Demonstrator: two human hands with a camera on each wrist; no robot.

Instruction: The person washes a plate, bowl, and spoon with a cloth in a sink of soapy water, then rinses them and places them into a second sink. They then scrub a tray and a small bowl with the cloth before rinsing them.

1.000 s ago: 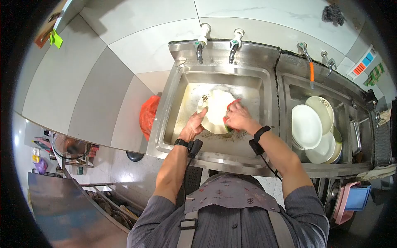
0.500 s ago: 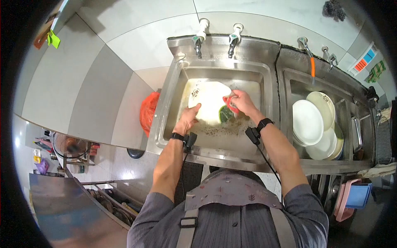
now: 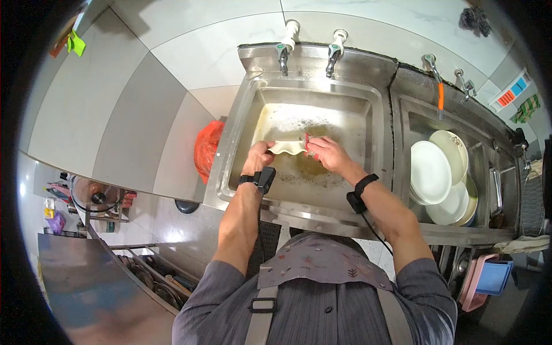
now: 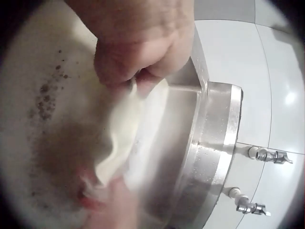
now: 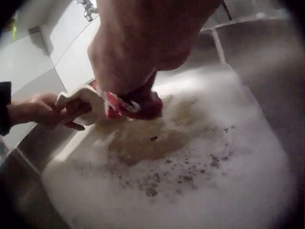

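Note:
A cream plate with a wavy rim [image 3: 287,148] is tilted nearly edge-on over the left sink. The left hand [image 3: 260,156] pinches its left edge; in the left wrist view, thumb and fingers of that hand [image 4: 143,57] close on the rim [image 4: 121,129]. At the plate's right edge the right hand [image 3: 329,154] grips a red cloth [image 3: 307,147] against it. The right wrist view shows the red cloth [image 5: 136,107] bunched under the right hand [image 5: 143,52], touching the plate [image 5: 90,98].
Cloudy water with dark bits lies in the left sink [image 3: 376,121]. Two taps stand behind it. White and cream plates [image 3: 430,172] are stacked in the right sink, below a tap with an orange hose [image 3: 441,98]. A red bag [image 3: 208,150] sits left.
The plate has turned from face-up to nearly edge-on. The right hand and cloth have moved to its right edge, and the green item seen beside the plate earlier is out of sight.

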